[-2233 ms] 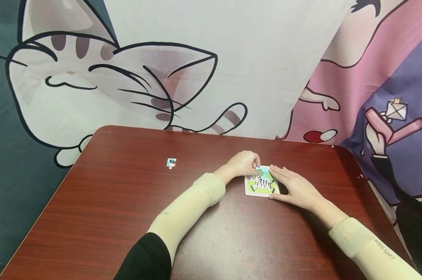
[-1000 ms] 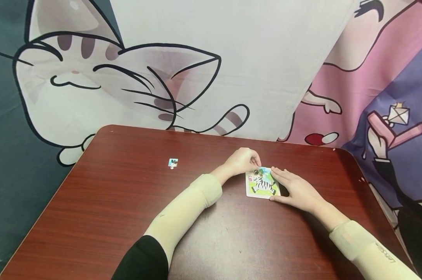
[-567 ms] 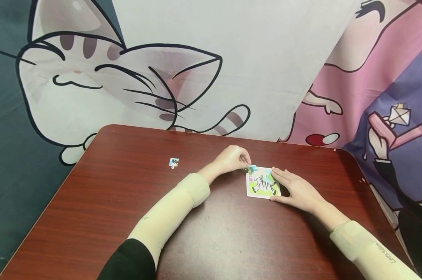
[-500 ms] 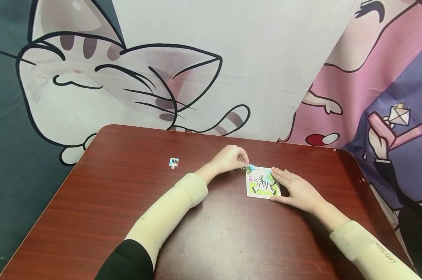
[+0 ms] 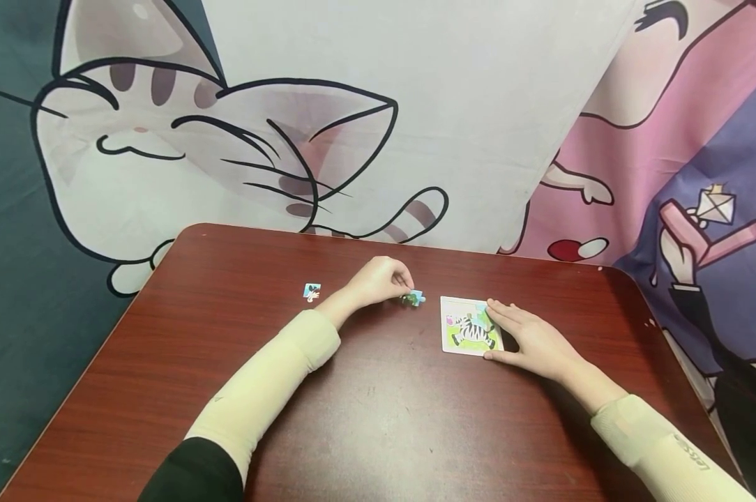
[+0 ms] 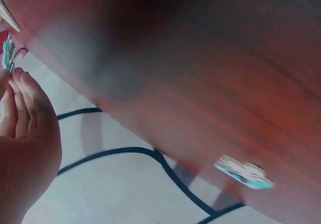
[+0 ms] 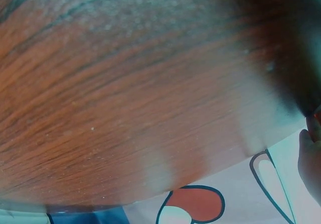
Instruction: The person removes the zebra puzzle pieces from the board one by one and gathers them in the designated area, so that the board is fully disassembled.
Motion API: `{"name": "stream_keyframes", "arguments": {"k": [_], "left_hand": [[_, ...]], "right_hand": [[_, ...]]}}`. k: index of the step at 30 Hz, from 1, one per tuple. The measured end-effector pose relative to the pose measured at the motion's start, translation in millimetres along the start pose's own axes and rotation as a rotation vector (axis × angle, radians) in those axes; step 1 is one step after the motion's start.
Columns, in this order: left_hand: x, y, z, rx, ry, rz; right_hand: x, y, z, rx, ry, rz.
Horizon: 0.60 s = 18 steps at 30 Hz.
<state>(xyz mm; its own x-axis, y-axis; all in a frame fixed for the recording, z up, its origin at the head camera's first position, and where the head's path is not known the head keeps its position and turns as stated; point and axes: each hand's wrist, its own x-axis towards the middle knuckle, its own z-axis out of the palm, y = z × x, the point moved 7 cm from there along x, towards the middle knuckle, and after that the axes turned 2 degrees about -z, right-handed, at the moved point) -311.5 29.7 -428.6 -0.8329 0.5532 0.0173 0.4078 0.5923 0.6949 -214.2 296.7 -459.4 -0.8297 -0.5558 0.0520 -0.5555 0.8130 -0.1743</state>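
Note:
My left hand [image 5: 381,281] pinches a small blue and green jigsaw piece [image 5: 413,298] between thumb and fingertips, just left of the puzzle board. In the left wrist view the same piece shows edge-on at the far left, above the hand [image 6: 30,113]. The square puzzle board [image 5: 472,351] bears a zebra picture, with a bare pale area at its upper left. My right hand [image 5: 531,339] rests along the board's right side, fingers extended and thumb at the lower corner. Only a sliver of that hand [image 7: 312,156] appears in the right wrist view.
Another jigsaw piece [image 5: 312,292], blue with black and white, lies on the brown table [image 5: 378,418] left of my left hand. A cloth backdrop [image 5: 478,139] with cartoon figures hangs behind the table's far edge.
The left hand has drawn the blue and green piece off the board's upper left and carried it leftward. The right hand has stayed at the board's right side.

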Motion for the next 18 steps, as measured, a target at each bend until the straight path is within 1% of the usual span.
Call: {"name": "stream_keyframes", "arguments": {"k": [6, 13, 18], "left_hand": [[-11.7, -16.7, -12.6, 0.002, 0.013, -0.017], [-25.1, -35.8, -28.9, -0.009, 0.027, -0.062], [-34.5, -47.8, -39.9, -0.025, 0.045, -0.077]], "right_hand": [[0.1, 2, 0, 0.002, -0.007, 0.004], [0.0, 2, 0, 0.007, -0.009, 0.012], [-0.8, 2, 0, 0.001, -0.005, 0.005]]}}
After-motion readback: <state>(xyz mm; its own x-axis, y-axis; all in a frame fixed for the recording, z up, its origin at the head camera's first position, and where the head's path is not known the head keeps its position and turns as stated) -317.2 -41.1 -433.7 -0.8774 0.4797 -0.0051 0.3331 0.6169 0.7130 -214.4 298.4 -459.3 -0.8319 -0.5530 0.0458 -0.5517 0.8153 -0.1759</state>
